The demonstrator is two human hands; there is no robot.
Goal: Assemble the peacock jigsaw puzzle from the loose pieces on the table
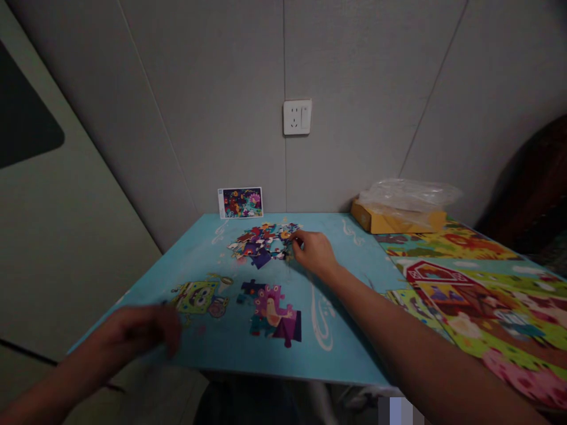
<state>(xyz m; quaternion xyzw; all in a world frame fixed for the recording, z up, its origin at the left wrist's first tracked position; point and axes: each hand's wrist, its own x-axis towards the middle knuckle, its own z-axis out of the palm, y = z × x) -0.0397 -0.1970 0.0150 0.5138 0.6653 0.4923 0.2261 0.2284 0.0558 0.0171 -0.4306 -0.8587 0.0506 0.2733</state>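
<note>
My right hand (313, 251) reaches to the right edge of a heap of loose jigsaw puzzle pieces (261, 241). Its thumb and fingers are pinched together on a puzzle piece there, mostly hidden by the fingertips. Closer to me lies a small joined section of puzzle (277, 316), pink and purple with a pale shape in the middle. My left hand (144, 329), smeared by motion, hovers over the table's front left edge; its fingers bend downward and whether they hold anything is unclear. At the back, a picture card (240, 203) showing a colourful underwater scene leans on the wall.
The light blue table (204, 348) bears a printed yellow cartoon figure (197, 297). Along the right lie bright farm and animal picture boards (482, 307). Behind them sits a yellow box (398, 221) topped with clear plastic wrapping (407, 195). A wall socket (297, 117) is above.
</note>
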